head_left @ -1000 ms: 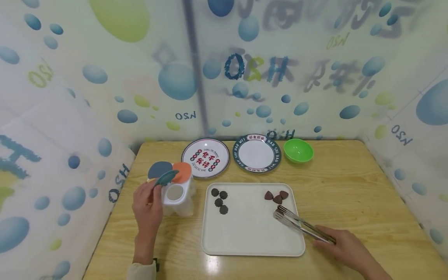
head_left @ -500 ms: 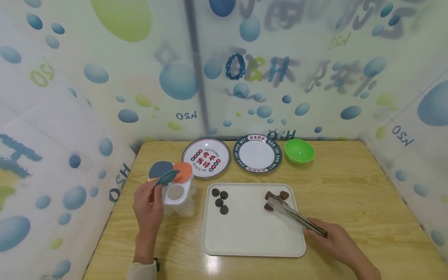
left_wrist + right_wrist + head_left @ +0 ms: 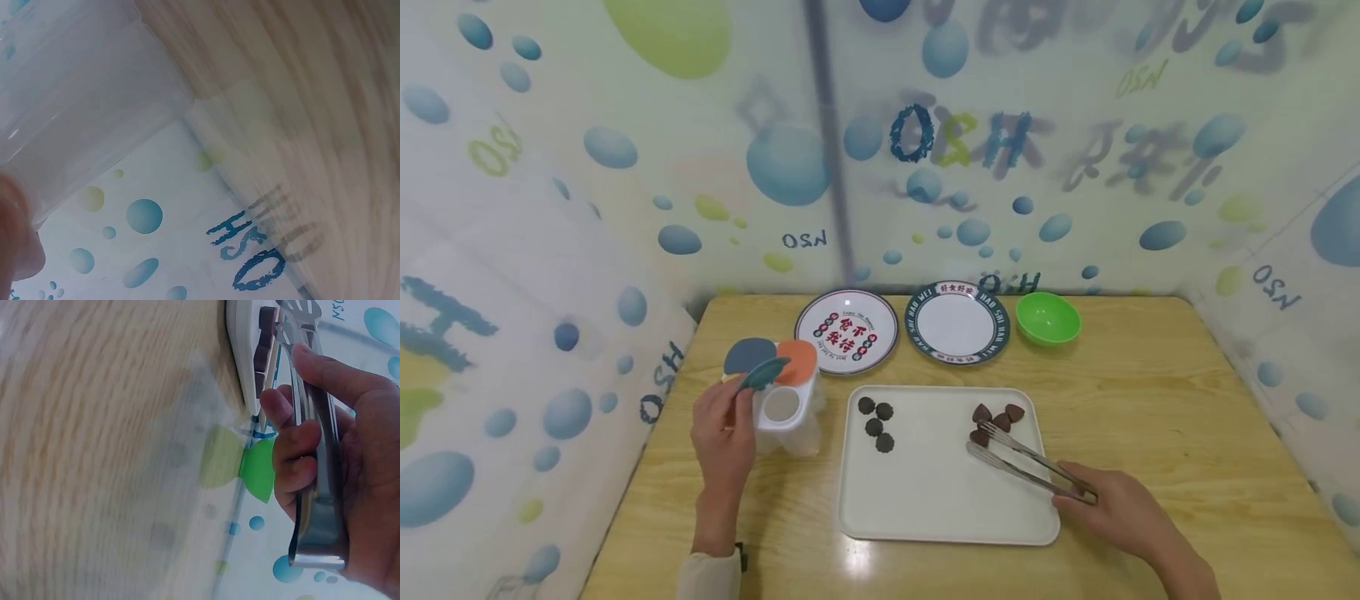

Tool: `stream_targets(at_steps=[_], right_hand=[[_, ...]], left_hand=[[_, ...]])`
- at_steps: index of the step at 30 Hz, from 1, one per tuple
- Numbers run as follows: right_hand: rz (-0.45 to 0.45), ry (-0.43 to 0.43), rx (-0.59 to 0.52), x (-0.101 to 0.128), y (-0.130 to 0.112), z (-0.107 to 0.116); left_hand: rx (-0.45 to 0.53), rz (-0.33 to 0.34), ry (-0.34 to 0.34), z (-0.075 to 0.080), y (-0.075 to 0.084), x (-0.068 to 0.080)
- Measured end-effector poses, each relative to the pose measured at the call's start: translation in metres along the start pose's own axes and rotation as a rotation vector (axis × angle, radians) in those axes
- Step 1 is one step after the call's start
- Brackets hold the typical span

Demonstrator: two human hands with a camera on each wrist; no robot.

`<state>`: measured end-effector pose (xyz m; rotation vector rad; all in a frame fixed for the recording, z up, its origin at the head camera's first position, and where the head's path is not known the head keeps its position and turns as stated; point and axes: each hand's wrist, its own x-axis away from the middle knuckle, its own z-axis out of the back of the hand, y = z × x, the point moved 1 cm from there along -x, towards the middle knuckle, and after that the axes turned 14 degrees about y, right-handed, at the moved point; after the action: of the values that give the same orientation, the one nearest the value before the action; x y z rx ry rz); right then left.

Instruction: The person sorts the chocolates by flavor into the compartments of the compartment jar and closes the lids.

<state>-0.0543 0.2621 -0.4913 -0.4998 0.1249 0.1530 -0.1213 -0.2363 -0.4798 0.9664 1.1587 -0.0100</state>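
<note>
Metal tongs point(image 3: 1028, 462) lie low over the white tray point(image 3: 940, 508), tips spread around a brown chocolate point(image 3: 979, 437).

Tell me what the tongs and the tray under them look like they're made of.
The tongs in the right hand look like polished metal, probably stainless steel: silvery with bright reflections in the right wrist view. The tray looks like matte white plastic, possibly melamine: an even, dull surface with rounded corners and a low rim.

Staged recording booth, not a lived-in room. Wooden table point(image 3: 1150, 433) boxed in on three sides by a printed bubble backdrop point(image 3: 1000, 167). Plates point(image 3: 847, 319), bowl point(image 3: 1048, 317), tray point(image 3: 940, 508) laid out in tidy rows.
</note>
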Motion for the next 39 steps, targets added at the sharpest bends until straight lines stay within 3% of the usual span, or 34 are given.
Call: stream_targets(at_steps=[9, 13, 21, 32, 39], right_hand=[[-0.001, 0.052, 0.052, -0.001, 0.004, 0.004], [0.003, 0.021, 0.052, -0.003, 0.004, 0.001], [-0.009, -0.061, -0.004, -0.010, 0.002, -0.006], [0.047, 0.035, -0.144, -0.015, -0.006, -0.002], [0.054, 0.000, -0.227, -0.037, -0.033, -0.005]], left_hand=[[-0.009, 0.008, 0.006, 0.000, 0.000, 0.000], [-0.011, 0.006, 0.021, 0.000, 0.011, -0.004], [0.008, -0.005, 0.017, -0.002, 0.038, -0.012], [0.018, -0.017, 0.031, -0.002, 0.037, -0.011], [0.006, -0.028, 0.034, -0.002, 0.039, -0.011]])
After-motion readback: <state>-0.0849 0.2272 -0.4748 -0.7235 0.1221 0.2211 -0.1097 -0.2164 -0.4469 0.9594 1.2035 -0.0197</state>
